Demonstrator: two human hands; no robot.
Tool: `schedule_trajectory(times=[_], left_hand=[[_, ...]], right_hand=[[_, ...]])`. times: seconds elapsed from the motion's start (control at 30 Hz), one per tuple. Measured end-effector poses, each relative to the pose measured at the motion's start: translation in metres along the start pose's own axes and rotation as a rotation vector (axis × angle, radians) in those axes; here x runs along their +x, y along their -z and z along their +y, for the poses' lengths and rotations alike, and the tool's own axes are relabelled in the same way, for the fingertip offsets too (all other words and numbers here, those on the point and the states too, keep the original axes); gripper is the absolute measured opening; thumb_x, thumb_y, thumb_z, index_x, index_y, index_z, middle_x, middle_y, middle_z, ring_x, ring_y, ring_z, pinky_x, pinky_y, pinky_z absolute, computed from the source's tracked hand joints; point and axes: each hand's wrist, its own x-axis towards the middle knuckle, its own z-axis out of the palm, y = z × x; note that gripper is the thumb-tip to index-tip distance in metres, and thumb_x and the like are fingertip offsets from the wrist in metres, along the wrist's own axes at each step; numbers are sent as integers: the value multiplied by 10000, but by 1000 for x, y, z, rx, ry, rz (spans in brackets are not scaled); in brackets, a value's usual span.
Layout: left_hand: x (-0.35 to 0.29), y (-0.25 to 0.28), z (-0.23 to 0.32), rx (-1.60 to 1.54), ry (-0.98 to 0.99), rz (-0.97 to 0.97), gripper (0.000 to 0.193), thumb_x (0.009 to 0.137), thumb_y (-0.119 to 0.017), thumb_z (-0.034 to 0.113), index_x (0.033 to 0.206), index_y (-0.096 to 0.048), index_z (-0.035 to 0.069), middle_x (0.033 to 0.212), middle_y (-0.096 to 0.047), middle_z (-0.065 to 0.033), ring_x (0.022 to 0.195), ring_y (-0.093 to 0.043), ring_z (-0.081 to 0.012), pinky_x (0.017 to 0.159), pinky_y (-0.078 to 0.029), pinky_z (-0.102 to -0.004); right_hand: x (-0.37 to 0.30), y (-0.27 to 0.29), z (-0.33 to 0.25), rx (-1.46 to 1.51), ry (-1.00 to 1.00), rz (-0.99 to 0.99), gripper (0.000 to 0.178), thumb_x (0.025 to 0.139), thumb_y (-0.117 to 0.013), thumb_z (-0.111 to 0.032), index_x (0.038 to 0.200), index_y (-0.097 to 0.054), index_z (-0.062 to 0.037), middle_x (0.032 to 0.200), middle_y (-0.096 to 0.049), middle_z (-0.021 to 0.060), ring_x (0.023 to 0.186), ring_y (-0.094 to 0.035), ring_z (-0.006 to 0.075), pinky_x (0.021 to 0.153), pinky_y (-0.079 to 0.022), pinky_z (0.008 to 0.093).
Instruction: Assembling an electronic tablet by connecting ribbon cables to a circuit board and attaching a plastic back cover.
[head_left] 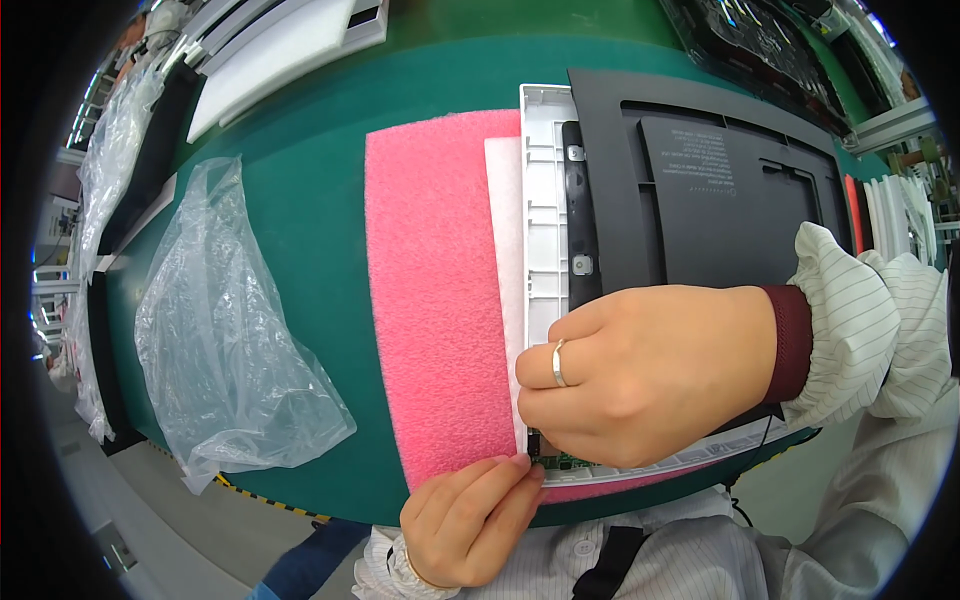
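A white plastic frame lies on a pink foam sheet, with a dark grey panel over most of it. Along the frame's left side runs a black strip with two metal-centred mounts. My right hand is closed over the frame's lower left part, fingers curled downward; what they grip is hidden beneath the hand. At the near left corner, the bunched fingertips of my left hand touch the frame's edge, beside a small green circuit board. Whatever is between those fingertips is too small to make out.
A crumpled clear plastic bag lies on the green table mat to the left. White foam sheets rest at the far left. A black, shiny housing stands at the far right, and upright white panels line the right edge.
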Motion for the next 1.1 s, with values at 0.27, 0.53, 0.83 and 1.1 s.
schedule_trajectory(times=[0.27, 0.53, 0.83, 1.1], left_hand=[[1, -4, 0, -96, -14, 37, 323, 561, -830, -41, 856, -700, -23, 961, -661, -144, 779, -675, -247, 613, -560, -299], [0, -5, 3, -74, 38, 59, 303, 573, -819, -42, 853, -707, -23, 976, -663, -146, 789, -685, -262, 625, -572, -306], [-6, -10, -4, -81, -6, 93, 232, 664, -779, 35, 888, -724, 5, 963, -671, -107, 813, -671, -224, 650, -547, -277], [19, 18, -1, -125, 86, -30, 315, 644, -788, 106, 934, -696, 23, 1014, -647, -112, 801, -646, -251, 638, -519, -314]], right_hand=[[0, -5, -4, 11, 9, 32, 93, 671, -602, -139, 646, -577, -53, 731, -477, 26, 760, -523, 164, 679, -471, 247], [3, -4, -5, -25, 26, -14, 104, 663, -595, -149, 648, -585, -46, 731, -471, 26, 746, -500, 170, 685, -470, 239], [2, -5, -8, 18, -41, 47, 109, 646, -603, -157, 635, -569, -54, 723, -456, 30, 734, -496, 170, 621, -440, 250], [-4, 8, -41, -176, -417, 152, 172, 639, -649, -147, 770, -596, -50, 778, -475, 30, 694, -496, 177, 589, -400, 297]])
